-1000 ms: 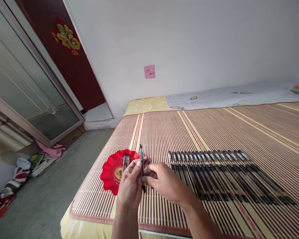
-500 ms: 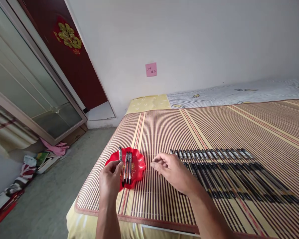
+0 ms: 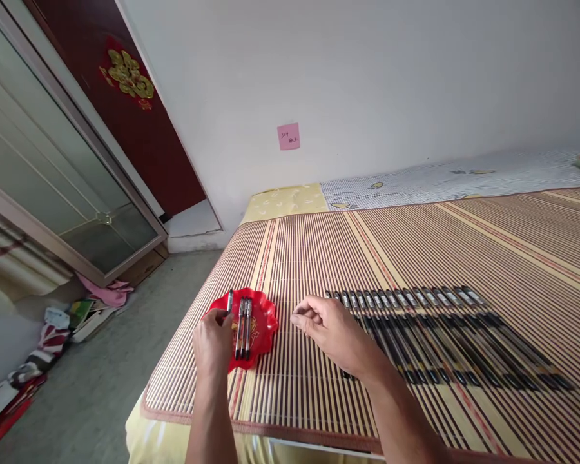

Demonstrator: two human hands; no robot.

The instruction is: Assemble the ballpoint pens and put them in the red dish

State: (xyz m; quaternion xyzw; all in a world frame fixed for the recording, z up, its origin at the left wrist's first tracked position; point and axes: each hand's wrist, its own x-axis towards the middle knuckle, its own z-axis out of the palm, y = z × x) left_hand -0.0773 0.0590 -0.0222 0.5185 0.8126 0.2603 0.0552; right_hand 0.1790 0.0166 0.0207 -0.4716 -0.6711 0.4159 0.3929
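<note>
A bed [image 3: 285, 201] under a brown-and-yellow striped bamboo mat [image 3: 415, 245] fills the lower right of the frame. At centre right a long row of black pens [image 3: 439, 335] is laid side by side, none overlapping. At lower centre-left, two similar pens [image 3: 244, 319] are kept together in a red scalloped plastic dish [image 3: 265, 322]. Over its left edge a third pen [image 3: 230, 301] is pinched by the left hand [image 3: 212, 341], parallel to them. The right hand [image 3: 331, 328] is held between dish and row, narrowly curled, apparently empty.

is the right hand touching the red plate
Apart. The head view shows a strip of bare mat between the curled fingertips of the right hand and the rim of the red plate.
</note>
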